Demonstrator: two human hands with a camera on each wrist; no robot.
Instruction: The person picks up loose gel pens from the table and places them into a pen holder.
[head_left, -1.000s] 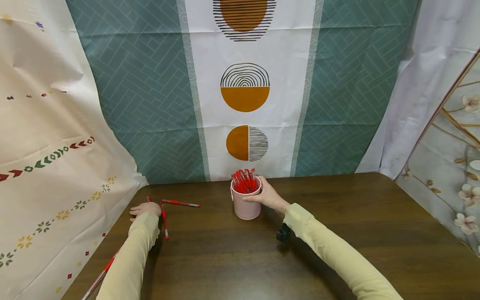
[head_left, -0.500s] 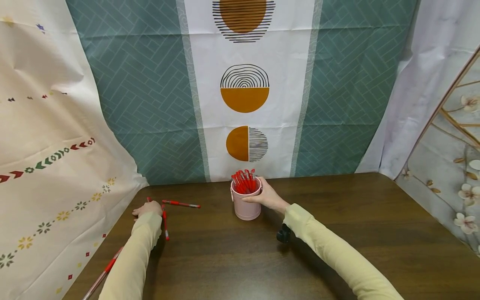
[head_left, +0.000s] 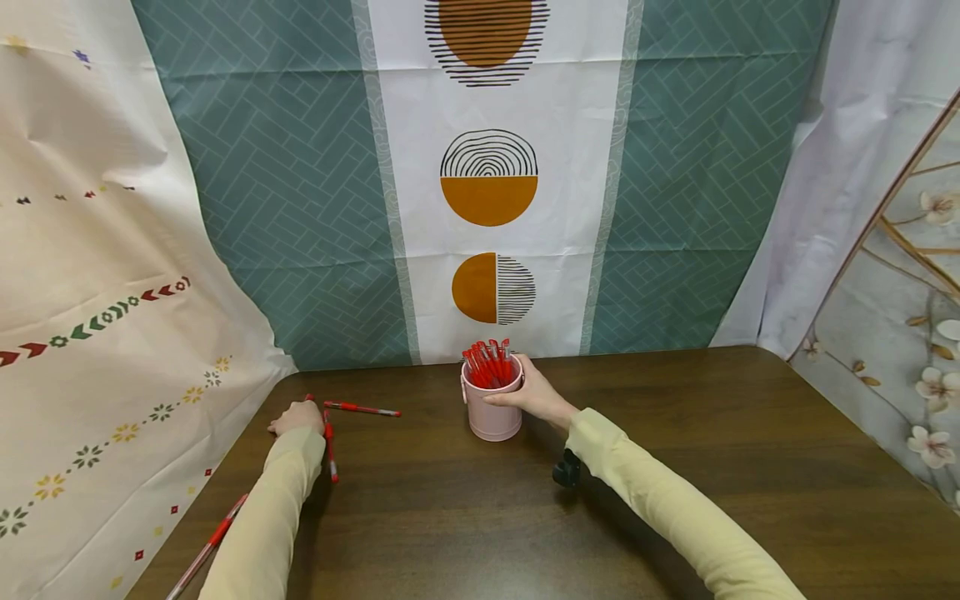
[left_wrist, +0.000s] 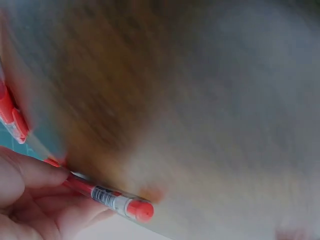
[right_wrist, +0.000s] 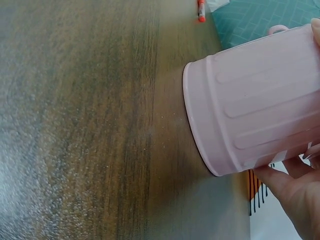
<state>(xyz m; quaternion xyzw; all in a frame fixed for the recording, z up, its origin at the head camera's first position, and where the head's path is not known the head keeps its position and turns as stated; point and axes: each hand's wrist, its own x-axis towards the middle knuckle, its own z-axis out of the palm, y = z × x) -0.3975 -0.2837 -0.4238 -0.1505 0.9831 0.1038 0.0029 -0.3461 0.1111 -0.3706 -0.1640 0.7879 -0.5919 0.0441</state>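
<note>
At the table's far left, my left hand (head_left: 296, 417) pinches a red pen (left_wrist: 107, 197) between thumb and fingers, as the left wrist view shows. In the head view that hand hides most of the pen. Beside the hand lie two more red pens: one pen (head_left: 331, 450) points toward me, and the other pen (head_left: 363, 408) lies crosswise. My right hand (head_left: 531, 393) grips a pink bucket-shaped pen holder (right_wrist: 265, 100) round its right side. The holder stands upright on the table, with a bunch of red pens (head_left: 490, 365) sticking out of its top.
More red pen shapes (head_left: 213, 537) lie along the left table edge, partly behind my left sleeve (head_left: 258, 517). A patterned cloth (head_left: 491, 208) hangs right behind the brown table (head_left: 435, 517). A black device (head_left: 567, 468) sits under my right wrist.
My left hand has shifted slightly right, its fingers drawing in, and the red tip beyond it has moved right too. The right hand and the pen holder have stayed in place.
</note>
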